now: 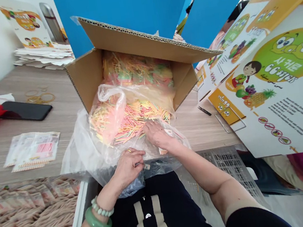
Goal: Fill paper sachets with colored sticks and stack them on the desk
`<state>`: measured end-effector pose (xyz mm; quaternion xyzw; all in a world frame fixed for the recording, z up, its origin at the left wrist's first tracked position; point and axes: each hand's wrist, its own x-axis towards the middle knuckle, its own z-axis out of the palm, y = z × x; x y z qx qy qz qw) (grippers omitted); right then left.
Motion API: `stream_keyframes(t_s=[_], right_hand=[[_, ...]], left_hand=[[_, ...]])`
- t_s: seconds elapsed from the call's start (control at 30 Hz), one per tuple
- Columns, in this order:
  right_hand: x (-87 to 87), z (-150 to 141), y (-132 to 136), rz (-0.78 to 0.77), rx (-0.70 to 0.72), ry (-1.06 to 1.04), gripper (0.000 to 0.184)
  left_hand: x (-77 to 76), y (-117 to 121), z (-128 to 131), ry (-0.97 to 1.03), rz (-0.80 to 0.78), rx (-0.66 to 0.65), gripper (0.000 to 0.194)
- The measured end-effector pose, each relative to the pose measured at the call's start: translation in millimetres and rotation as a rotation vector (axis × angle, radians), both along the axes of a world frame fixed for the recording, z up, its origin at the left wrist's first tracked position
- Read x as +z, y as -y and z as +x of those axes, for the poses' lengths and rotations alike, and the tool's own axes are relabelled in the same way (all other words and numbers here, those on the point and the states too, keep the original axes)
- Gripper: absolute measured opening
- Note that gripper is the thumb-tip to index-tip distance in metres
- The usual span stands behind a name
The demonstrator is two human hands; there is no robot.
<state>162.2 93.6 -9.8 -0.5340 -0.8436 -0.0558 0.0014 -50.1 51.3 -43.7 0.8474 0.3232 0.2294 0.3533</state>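
A cardboard box [142, 44] lies open toward me, holding a clear plastic bag [142, 86] of thin coloured sticks. Loose pink, yellow and green sticks [130, 122] spill over the bag's mouth. My right hand [156, 134] is at their near edge, fingers curled down onto a few sticks. Partly under this hand lies a small printed packet [163, 151]. Nearer to me, at the table edge, my left hand [129, 165] is closed, and a small pale packet [146, 166] pokes out from its fingertips. What its palm covers is hidden.
Flat printed packets [37, 148] lie at left, below a black phone [26, 110] and rubber bands [40, 98]. Large printed cartons [275, 75] stand at right, near a black pen [204, 111]. A bin of filled packets [32, 226] sits below left.
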Motion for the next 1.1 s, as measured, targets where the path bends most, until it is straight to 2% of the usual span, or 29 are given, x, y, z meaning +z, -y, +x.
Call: stream_keyframes(t_s=[0.1,0.17,0.27,0.33,0.4,0.5,0.6,0.8,1.0,1.1], right_hand=[[-0.8,8,-5,-0.036,-0.105,-0.148,0.027],[-1.7,7,-12,-0.039,-0.154,-0.256,0.029],[-2.4,-6,-24,-0.041,-0.134,-0.437,0.03],[-1.1,-18,-28,-0.07,-0.086,-0.487,0.029],[2.3,-27,-27,-0.088,-0.083,-0.442,0.029],[9.3,-30,-20,-0.122,-0.156,-0.33,0.039],[16.2,-28,-16,-0.201,-0.21,-0.261,0.047],[20.8,-32,-30,-0.272,-0.164,-0.101,0.035],[8.7,-21,-43,-0.302,-0.076,-0.146,0.026],[9.2,-21,-40,-0.271,-0.129,-0.209,0.03]], left_hand=[[-0.7,2,0,0.002,0.004,0.01,0.016],[-1.0,3,1,0.044,0.011,0.063,0.014],[-1.7,4,6,0.08,0.105,0.185,0.016],[-1.7,3,10,0.009,0.172,0.265,0.017],[-0.7,1,14,-0.094,0.176,0.284,0.016],[2.2,-3,16,-0.193,0.131,0.193,0.014],[3.8,-5,15,-0.21,0.097,0.145,0.013],[1.7,-11,11,-0.15,0.025,0.109,0.013],[2.6,-10,9,-0.137,0.006,0.131,0.014],[1.8,-10,8,-0.137,-0.007,0.124,0.013]])
